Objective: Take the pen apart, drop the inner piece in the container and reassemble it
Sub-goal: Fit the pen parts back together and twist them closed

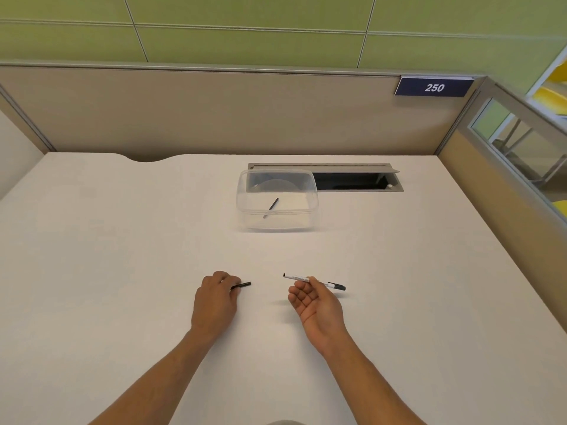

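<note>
From the head view, the left hand [214, 297] lies knuckles-up on the white desk [122, 256], its fingers curled over the near end of a short black pen cap [244, 284]. The cap's other end sticks out to the right past the fingertips and lies flat on the desk.

The right hand [316, 305] is turned palm-up, fingers loosely bent. The thumb and fingertips pinch the white pen barrel [302, 279] near its middle. The barrel is held roughly level, slightly tilted, with its open end toward the left and its dark tip end toward the right. There is small print along its side, too fine to read.

The 2 hands are apart, with bare desk between the cap and the barrel. Both forearms reach in from the bottom edge, angled toward each other.

Farther back on the desk sits the clear plastic container [308, 210], open at the top. Inside it lies the thin inner piece [271, 207], dark along its upper part and pale at the lower end, resting slantwise on the bottom.

Just behind the container, a grey cable hatch [362, 179] is set into the desk with its flap raised. On the beige partition [214, 111] at the back hangs a blue plate [434, 87] reading 250.
</note>
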{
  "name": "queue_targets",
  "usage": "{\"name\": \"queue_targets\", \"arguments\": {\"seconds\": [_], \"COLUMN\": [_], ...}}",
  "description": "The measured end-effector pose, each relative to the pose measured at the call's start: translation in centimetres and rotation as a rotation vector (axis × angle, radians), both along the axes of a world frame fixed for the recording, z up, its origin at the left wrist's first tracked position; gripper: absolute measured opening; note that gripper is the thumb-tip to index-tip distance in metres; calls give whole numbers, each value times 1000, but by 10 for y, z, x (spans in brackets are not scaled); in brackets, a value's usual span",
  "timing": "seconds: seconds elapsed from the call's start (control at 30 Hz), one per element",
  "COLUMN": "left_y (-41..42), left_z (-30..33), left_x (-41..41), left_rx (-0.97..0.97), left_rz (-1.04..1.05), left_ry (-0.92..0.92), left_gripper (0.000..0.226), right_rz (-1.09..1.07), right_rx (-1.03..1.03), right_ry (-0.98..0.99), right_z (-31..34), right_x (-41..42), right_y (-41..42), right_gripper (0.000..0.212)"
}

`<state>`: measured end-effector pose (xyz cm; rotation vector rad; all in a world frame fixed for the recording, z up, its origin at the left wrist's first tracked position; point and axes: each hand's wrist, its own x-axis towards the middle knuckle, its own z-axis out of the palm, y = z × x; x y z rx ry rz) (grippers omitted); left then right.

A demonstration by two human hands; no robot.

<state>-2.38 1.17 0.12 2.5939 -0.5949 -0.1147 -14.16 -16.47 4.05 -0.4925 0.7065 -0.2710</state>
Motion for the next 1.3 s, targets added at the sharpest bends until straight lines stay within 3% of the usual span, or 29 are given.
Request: {"name": "queue_targets", "arguments": {"seconds": [0.13,0.5,1.3], "left_y": [-2,-13,-20], "left_z": [3,36,51], "left_x": [0,-13,-26], "left_rx": [-58,-465,-475], "left_rz": [-12,-115,-292], "left_ry": [39,104,35], "left_gripper": [11,15,19], "right_rz": [2,25,58], "right_rx": [-16,-81,-173], "right_ry": [5,15,40], "right_z": [0,-3,-7], "right_x": [-1,-1,0], "right_y": [0,1,1], "right_gripper": [18,17,18]}}
